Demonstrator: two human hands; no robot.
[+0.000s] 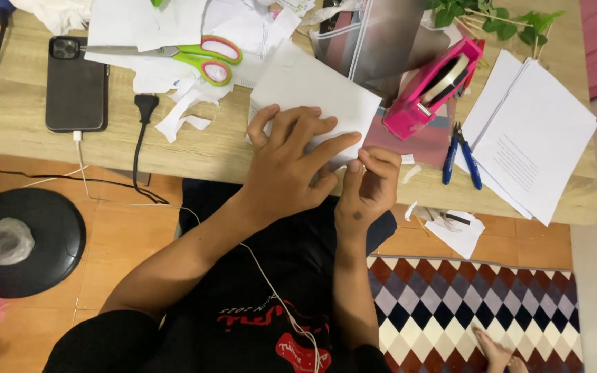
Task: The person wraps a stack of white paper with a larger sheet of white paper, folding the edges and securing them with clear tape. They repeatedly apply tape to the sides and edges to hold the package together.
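The left hand (291, 155) lies flat, fingers spread, pressing the folded white paper (312, 93) onto the wooden table (195, 148) near its front edge; the right hand (371, 183) pinches the paper's near corner between thumb and forefinger. Just right sits a pink tape dispenser (433, 90); blue pliers (461, 155) beside it; green-handled scissors (205, 59) and a black phone (76, 84) off left.

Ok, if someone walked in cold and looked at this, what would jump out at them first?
Probably the two hands at the middle of the wooden table edge: the left hand lies flat on a folded white paper, while the right hand pinches its near corner. Next, the bright pink tape dispenser just right of the paper, and the green-handled scissors on paper scraps to the upper left.
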